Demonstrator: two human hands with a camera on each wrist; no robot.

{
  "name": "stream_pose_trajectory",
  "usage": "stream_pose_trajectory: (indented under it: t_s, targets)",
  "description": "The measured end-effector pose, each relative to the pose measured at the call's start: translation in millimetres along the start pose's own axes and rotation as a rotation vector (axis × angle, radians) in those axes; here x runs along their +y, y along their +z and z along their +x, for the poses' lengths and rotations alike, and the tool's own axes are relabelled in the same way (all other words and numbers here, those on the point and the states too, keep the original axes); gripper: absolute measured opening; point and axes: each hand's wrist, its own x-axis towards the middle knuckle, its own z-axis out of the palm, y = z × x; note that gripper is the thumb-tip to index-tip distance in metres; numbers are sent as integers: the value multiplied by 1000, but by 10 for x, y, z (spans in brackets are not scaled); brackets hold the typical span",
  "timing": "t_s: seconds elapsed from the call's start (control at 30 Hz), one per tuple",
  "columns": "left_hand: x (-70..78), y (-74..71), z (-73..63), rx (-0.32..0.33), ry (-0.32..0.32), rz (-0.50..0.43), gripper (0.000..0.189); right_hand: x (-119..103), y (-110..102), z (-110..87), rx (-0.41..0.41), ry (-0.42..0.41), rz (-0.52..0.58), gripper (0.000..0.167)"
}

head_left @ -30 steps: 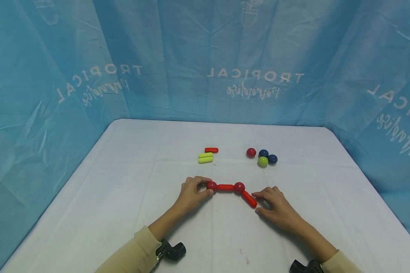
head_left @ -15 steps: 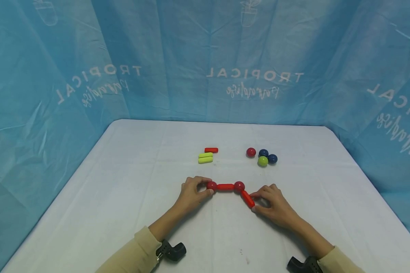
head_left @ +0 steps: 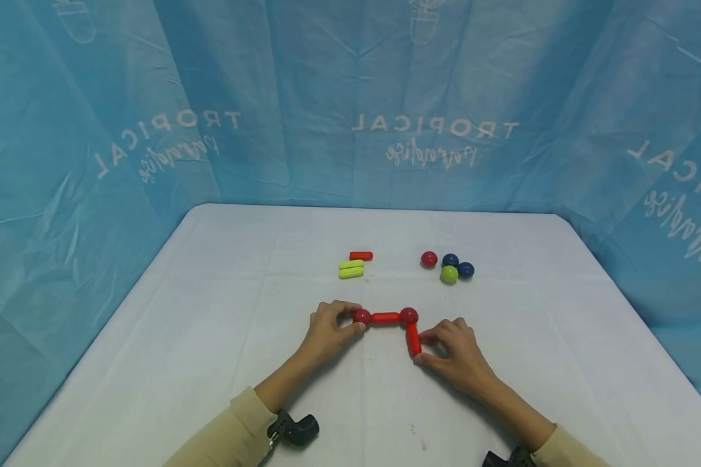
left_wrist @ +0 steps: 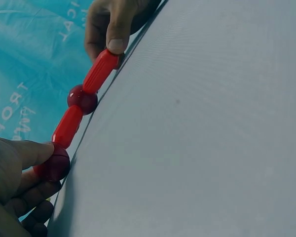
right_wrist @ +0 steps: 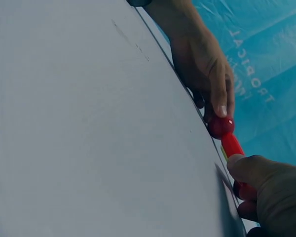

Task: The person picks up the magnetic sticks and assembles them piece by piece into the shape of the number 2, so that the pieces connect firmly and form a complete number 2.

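Two red balls and two red sticks are joined in a bent chain on the white table. My left hand (head_left: 330,329) pinches the left end ball (left_wrist: 54,164) between thumb and fingers. From that ball, one red stick (head_left: 385,318) runs right to the second red ball (head_left: 409,316). The other red stick (head_left: 413,340) points from the second ball towards the near side, at roughly a right angle. Its near end lies between the thumb and fingertip of my right hand (head_left: 458,357). In the right wrist view, my thumb covers part of the chain.
Farther back on the table (head_left: 239,259) lie a loose red stick (head_left: 361,256) and two yellow-green sticks (head_left: 351,269). Right of them sit a red ball (head_left: 429,259), two dark blue balls (head_left: 466,270) and a green ball (head_left: 449,274). A blue printed curtain (head_left: 315,97) surrounds the table.
My right hand has closed on the near stick's free end and moved left, swinging that stick from slanting right to pointing almost straight towards the near side. My left hand stays in place.
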Motion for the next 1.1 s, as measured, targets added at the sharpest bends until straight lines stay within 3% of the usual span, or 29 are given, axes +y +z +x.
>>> stream_pose_trajectory:
  t_s: [0.43,0.73,0.93,1.1]
  targets:
    - [0,10,-5,3,6,-15,34,-68,30,-20,41,-10,-59,36]
    - [-1,12,4,4,20,-15,33,-58,-23,-2,3,-4,-55,41]
    - [-1,10,8,-1,1,-2,32,54,-159,98,-10,38,9,40]
    - [2,11,5,-2,-3,-3,32,251,-318,268,29,126,38,41]
